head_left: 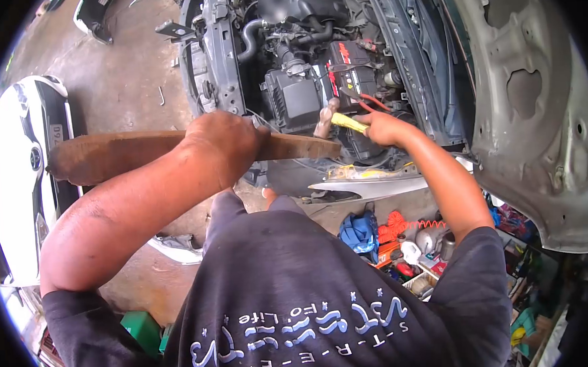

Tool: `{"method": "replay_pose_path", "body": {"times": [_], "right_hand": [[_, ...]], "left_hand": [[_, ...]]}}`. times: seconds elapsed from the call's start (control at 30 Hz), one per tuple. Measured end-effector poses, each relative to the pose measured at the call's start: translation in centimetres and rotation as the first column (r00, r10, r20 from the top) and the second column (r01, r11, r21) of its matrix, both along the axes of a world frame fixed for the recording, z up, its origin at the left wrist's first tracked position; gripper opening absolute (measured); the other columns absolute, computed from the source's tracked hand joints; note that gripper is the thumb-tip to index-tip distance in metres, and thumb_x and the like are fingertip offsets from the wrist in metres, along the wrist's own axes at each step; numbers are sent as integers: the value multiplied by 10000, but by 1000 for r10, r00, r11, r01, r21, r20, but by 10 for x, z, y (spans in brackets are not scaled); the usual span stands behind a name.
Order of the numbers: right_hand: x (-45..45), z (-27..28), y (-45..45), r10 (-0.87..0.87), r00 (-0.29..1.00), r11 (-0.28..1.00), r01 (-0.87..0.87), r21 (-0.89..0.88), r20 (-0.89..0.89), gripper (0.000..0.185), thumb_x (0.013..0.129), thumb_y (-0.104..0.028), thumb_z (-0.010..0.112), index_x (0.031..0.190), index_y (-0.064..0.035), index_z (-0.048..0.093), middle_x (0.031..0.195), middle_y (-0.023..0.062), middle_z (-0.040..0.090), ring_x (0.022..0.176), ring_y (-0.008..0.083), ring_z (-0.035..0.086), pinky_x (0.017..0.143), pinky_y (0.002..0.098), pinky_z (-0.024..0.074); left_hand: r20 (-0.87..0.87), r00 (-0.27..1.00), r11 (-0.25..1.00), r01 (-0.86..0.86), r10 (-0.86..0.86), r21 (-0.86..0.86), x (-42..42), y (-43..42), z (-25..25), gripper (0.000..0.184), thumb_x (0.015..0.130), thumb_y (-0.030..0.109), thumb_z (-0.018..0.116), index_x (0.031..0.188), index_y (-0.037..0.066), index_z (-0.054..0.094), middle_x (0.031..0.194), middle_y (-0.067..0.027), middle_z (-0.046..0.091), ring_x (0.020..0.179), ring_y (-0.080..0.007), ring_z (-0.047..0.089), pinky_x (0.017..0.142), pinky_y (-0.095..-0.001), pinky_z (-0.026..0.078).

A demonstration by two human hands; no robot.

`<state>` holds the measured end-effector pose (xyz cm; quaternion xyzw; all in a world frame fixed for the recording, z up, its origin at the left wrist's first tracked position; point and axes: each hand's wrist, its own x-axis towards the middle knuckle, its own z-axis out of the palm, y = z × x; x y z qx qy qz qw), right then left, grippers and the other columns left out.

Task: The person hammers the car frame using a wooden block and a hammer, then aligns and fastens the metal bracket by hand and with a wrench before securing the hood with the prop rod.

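My left hand [222, 146] is closed around a long wooden plank [116, 153]. The plank lies roughly level across the view, its wide end to the left and its narrow end over the front corner of the car's engine bay. My right hand [385, 128] grips a hammer by its yellow handle [349, 122]. The hammer's metal head [326, 119] is just above the plank's narrow end; whether they touch I cannot tell. Below that end runs the edge of a white fender [374, 187] with yellowish patches.
The engine bay holds a battery [353, 71], red-handled pliers [369, 102] and a black air filter box [295, 97]. The raised hood [529, 98] stands at right. A white bumper [21, 178] is at left. Tools, a blue bag [360, 233] and an orange coiled hose [402, 224] lie below the fender.
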<state>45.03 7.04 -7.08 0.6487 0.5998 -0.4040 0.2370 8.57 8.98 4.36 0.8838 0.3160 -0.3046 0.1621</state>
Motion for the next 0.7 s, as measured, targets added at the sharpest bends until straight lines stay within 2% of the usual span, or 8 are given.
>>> {"method": "replay_pose_path", "body": {"times": [0.2,0.27,0.33,0.37,0.4,0.5,0.63,0.7], "right_hand": [[40,19,50,-285,937,948,306,84,-202,503,935,-14,618,1409,-181,648,988,30,730,730,102,573,653,295,489],[66,36,89,-221,929,871,324,370,-296,467,954,-56,616,1410,-156,640,833,-21,667,637,78,523,559,282,439],[67,98,122,-300,906,757,417,503,-300,481,970,-111,602,1450,-147,599,797,-19,639,584,77,483,516,277,407],[83,111,146,-244,933,659,359,661,-264,474,947,-118,578,1417,-160,628,1019,108,764,858,187,676,777,359,536],[112,110,174,-44,970,442,234,866,-239,488,938,-142,590,1426,-135,612,1019,113,768,867,205,693,776,373,539],[119,154,203,-131,981,146,163,976,-144,392,975,-105,506,1345,-38,616,964,182,742,801,262,690,750,425,537],[75,93,153,-362,930,212,15,977,64,439,949,-193,593,1358,-37,590,1067,294,704,1010,458,694,835,500,567],[46,30,68,-299,914,725,29,689,276,450,917,-159,646,1352,-54,606,1094,271,713,1044,438,696,888,497,558]], "left_hand": [[-36,998,998,55,-56,-10,8,12,8,387,939,169,617,1326,157,618,1037,-119,745,989,-285,741,797,-405,603],[-48,993,995,104,-104,-4,13,17,12,395,925,165,626,1320,147,626,1025,-116,750,987,-290,744,802,-410,605],[-92,993,997,75,-78,-33,23,21,18,390,930,173,644,1319,162,646,1120,-95,741,1063,-278,727,841,-403,604],[-136,989,997,47,-54,-57,26,23,22,385,934,181,663,1318,177,666,1216,-73,732,1139,-266,711,880,-397,603],[-137,989,997,50,-58,-66,27,24,25,385,934,181,663,1318,177,666,1216,-73,732,1139,-266,711,880,-397,603],[-77,995,998,55,-57,-35,24,28,20,445,893,137,650,1333,202,631,1069,-91,745,1036,-295,730,820,-430,603],[-55,997,997,51,-54,-50,21,29,15,448,896,133,649,1337,209,630,1067,-94,744,1033,-294,731,819,-431,602],[-97,993,996,69,-73,-51,17,29,9,438,901,128,645,1332,208,632,1056,-98,745,1031,-296,732,819,-436,601]]}}
